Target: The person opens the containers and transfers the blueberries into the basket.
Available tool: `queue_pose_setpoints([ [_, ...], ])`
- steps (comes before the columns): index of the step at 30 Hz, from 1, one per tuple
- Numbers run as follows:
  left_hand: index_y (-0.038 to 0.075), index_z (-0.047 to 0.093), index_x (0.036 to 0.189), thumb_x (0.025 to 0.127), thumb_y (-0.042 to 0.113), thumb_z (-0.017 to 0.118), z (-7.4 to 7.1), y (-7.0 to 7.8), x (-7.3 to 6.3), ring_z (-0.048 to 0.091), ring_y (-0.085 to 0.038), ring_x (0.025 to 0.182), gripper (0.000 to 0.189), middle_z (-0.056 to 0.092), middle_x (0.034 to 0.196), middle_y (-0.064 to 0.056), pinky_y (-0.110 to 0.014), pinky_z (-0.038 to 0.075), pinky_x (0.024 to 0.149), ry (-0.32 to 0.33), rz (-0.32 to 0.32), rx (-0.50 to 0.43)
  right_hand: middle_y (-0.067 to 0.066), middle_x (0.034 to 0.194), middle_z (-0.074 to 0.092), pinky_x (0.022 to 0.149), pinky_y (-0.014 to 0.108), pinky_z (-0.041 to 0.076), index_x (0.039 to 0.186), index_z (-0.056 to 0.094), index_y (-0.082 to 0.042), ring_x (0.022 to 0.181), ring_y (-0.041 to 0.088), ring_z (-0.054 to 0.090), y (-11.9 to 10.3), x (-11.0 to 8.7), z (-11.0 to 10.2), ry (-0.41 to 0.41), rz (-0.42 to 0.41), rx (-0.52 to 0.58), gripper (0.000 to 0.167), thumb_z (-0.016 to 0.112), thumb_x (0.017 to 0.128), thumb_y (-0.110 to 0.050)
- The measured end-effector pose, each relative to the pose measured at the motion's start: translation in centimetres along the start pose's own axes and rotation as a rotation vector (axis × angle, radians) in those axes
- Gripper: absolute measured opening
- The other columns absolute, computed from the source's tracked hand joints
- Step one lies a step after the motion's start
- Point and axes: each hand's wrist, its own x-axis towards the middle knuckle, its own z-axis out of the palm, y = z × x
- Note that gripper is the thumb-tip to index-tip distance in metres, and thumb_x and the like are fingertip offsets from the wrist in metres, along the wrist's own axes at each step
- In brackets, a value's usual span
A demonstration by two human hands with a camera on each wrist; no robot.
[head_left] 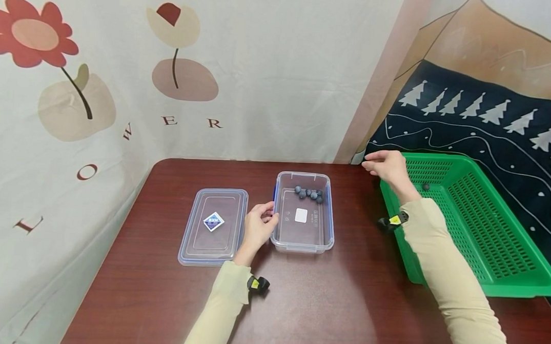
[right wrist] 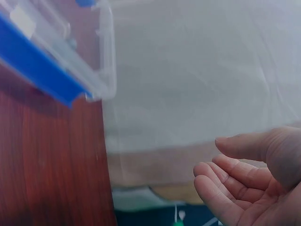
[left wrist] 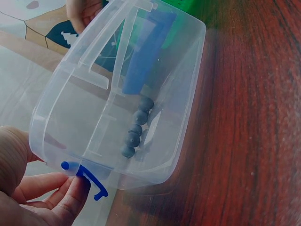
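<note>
Several blueberries lie together toward the far end of a clear plastic food container with blue side latches. At the container's left side, my left hand pinches the rim; in the left wrist view its fingers press by a blue latch. My right hand hovers between the container and a green basket, over the basket's far left corner. Its fingers are loosely bent with nothing between them, as the right wrist view shows. A single blueberry sits in the basket.
The container's lid, clear with a blue edge and a diamond label, lies flat on the brown table left of the container. Behind the table hangs a printed cloth. A dark cloth with white trees is behind the basket.
</note>
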Motion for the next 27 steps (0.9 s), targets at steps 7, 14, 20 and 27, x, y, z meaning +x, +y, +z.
queue_pose_setpoints([
  [7, -0.016, 0.062, 0.105, 0.076, -0.009, 0.065, 0.0, 0.0, 0.0, 0.065, -0.035, 0.084, 0.030, 0.062, 0.093, -0.024, -0.030, 0.060, 0.074, 0.005, -0.011, 0.002, 0.022, 0.105, 0.065, 0.083, 0.033, 0.058, 0.113, 0.064, 0.003, 0.071, 0.011, 0.064, -1.8, 0.3, 3.1, -0.048, 0.004, 0.001, 0.031, 0.066, 0.087, -0.014],
  [14, -0.016, 0.062, 0.105, 0.076, -0.010, 0.065, 0.0, -0.1, 0.0, 0.065, -0.035, 0.085, 0.030, 0.062, 0.093, -0.025, -0.031, 0.060, 0.074, 0.001, -0.010, 0.000, 0.021, 0.106, 0.064, 0.087, 0.039, 0.056, 0.112, 0.065, 0.002, 0.090, 0.032, 0.065, -3.0, 0.3, 6.7, -0.094, -0.004, 0.013, 0.028, 0.065, 0.088, -0.014],
  [20, -0.017, 0.062, 0.105, 0.076, -0.010, 0.065, 0.0, 0.0, -0.1, 0.065, -0.036, 0.085, 0.030, 0.062, 0.093, -0.025, -0.031, 0.060, 0.073, 0.001, 0.005, -0.007, 0.021, 0.104, 0.065, 0.086, 0.041, 0.056, 0.109, 0.066, 0.002, 0.094, 0.036, 0.064, -3.7, -0.2, 9.3, -0.135, -0.011, 0.043, 0.026, 0.066, 0.087, -0.011],
  [27, -0.017, 0.062, 0.105, 0.076, -0.010, 0.065, 0.0, -0.1, 0.0, 0.065, -0.036, 0.084, 0.030, 0.062, 0.093, -0.025, -0.029, 0.060, 0.072, 0.001, 0.008, -0.003, 0.018, 0.097, 0.068, 0.072, 0.032, 0.058, 0.106, 0.068, 0.001, 0.091, 0.034, 0.065, -4.0, -0.1, 11.7, -0.139, -0.001, 0.052, 0.025, 0.068, 0.084, -0.011],
])
